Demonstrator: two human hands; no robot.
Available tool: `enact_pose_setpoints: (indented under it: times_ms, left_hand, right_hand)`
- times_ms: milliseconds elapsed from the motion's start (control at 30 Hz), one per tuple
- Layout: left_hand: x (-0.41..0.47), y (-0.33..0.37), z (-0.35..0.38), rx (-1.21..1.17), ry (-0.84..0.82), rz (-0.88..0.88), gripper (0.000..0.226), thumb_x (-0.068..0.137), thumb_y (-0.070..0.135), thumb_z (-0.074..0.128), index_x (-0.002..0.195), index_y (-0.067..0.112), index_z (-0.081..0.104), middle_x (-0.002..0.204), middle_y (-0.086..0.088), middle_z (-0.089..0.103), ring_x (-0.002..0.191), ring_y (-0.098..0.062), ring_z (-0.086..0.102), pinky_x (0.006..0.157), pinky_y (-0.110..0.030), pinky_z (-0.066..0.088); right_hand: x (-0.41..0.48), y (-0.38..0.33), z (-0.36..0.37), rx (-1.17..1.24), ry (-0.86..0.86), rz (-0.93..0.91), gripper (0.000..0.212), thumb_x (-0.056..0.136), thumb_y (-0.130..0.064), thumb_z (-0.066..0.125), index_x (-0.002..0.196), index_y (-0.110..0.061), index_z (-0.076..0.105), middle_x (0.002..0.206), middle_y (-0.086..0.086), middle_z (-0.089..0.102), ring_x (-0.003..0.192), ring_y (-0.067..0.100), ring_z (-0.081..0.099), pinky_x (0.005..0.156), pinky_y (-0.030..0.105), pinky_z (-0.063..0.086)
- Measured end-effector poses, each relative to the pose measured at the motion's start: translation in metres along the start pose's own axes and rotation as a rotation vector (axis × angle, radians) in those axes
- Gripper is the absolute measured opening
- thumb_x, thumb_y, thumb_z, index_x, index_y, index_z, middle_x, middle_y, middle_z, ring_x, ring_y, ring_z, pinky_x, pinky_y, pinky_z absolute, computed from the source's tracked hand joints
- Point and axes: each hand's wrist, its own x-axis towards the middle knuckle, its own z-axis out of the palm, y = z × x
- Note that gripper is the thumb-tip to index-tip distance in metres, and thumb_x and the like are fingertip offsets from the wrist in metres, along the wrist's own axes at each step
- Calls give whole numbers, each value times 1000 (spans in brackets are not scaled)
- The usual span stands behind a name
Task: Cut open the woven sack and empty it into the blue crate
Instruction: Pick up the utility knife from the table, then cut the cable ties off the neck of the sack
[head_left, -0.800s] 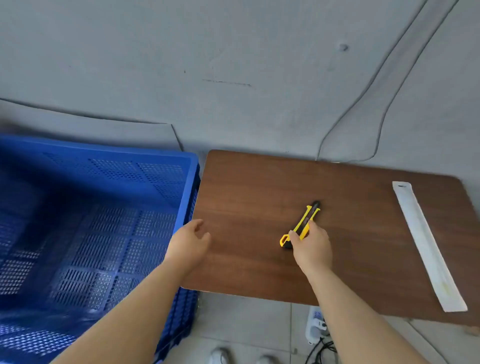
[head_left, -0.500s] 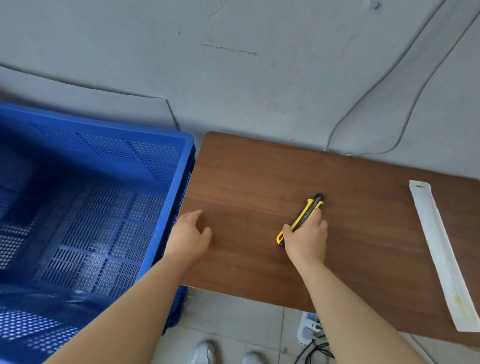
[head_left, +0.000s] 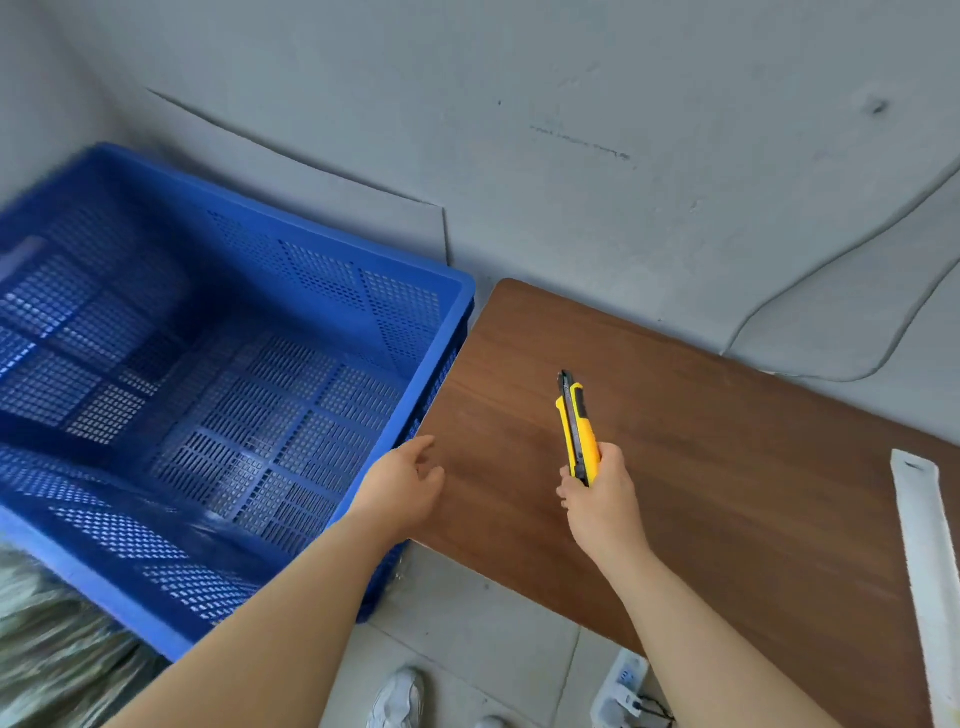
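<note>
My right hand grips the rear end of a yellow and black utility knife, lifted off the brown table with its tip pointing away from me. Held over the table's left edge, my left hand has its fingers loosely apart and nothing in them. The blue perforated crate stands on the floor left of the table, with nothing inside. At the bottom left corner, a blurred pale greenish woven sack shows beside the crate's near wall.
A long white strip lies on the table's right side. A grey wall with a thin cable rises behind. White shoes and a white power strip are on the tiled floor below the table's near edge.
My right hand has closed on the knife and raised it off the table, swinging it upright. The view has turned left, bringing the sack into sight. My left hand stays at the table's edge.
</note>
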Motion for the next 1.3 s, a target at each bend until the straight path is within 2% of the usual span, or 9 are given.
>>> enact_pose_setpoints:
  times_ms: [100, 400, 500, 600, 700, 767, 933, 1100, 1300]
  left_hand:
    - [-25, -13, -30, -119, 57, -50, 50, 92, 27, 50, 141, 25, 41, 135, 3, 54, 116, -15, 55, 81, -30, 51]
    - [-121, -98, -123, -310, 316, -137, 40, 93, 24, 51, 133, 22, 51, 113, 11, 60, 91, -8, 63, 57, -12, 44]
    - [-152, -143, -152, -349, 413, -205, 37, 93, 20, 54, 130, 18, 54, 111, 6, 63, 90, -12, 66, 65, -15, 47]
    - [-179, -197, -177, -384, 486, -281, 37, 92, 19, 55, 129, 17, 55, 106, 5, 64, 88, -6, 63, 79, -22, 44]
    - [-200, -254, -198, -414, 547, -359, 34, 92, 20, 56, 126, 19, 57, 104, 4, 65, 89, -9, 62, 76, -23, 47]
    - [-211, -290, -209, -420, 564, -394, 34, 92, 21, 57, 125, 19, 58, 107, 3, 67, 91, -11, 62, 76, -23, 46]
    - [-222, -378, -240, -412, 542, -418, 37, 91, 18, 57, 127, 13, 57, 113, -4, 68, 93, -14, 62, 83, -25, 46]
    - [-210, -444, -269, -396, 466, -406, 37, 91, 17, 55, 128, 14, 56, 116, -5, 67, 97, -14, 61, 85, -26, 47]
    - [-169, -487, -282, -204, 342, -327, 45, 90, 23, 58, 134, 21, 52, 131, 2, 59, 116, -17, 58, 92, -25, 42]
  right_hand:
    - [-22, -30, 10, -3, -68, -56, 26, 94, -18, 55, 117, -17, 43, 102, 5, 59, 88, 20, 64, 71, 32, 56]
    - [-99, -116, 75, -16, -342, -226, 18, 93, -12, 56, 107, -19, 48, 93, 9, 62, 81, 23, 62, 57, 28, 47]
    - [-127, -134, 111, -22, -425, -254, 18, 92, -11, 58, 106, -16, 49, 91, 9, 61, 79, 24, 63, 56, 30, 49]
    - [-159, -145, 151, -16, -491, -277, 15, 91, -11, 58, 102, -18, 51, 89, 9, 62, 78, 30, 64, 59, 34, 52]
    - [-195, -150, 196, -19, -527, -318, 11, 91, -12, 58, 91, -22, 52, 82, 10, 64, 70, 26, 62, 54, 30, 50]
    - [-219, -150, 229, -29, -529, -328, 10, 89, -15, 59, 87, -23, 53, 75, 7, 65, 69, 25, 63, 58, 35, 51]
    - [-273, -139, 317, -26, -534, -257, 10, 87, -15, 62, 86, -23, 56, 69, 1, 63, 70, 28, 65, 60, 39, 52]
    - [-306, -114, 392, -69, -493, -172, 5, 87, -15, 62, 84, -13, 58, 71, 6, 58, 56, 18, 51, 43, 14, 39]
    - [-308, -82, 456, 3, -413, 9, 10, 89, -17, 62, 98, -15, 60, 84, 5, 60, 67, 17, 52, 54, 25, 36]
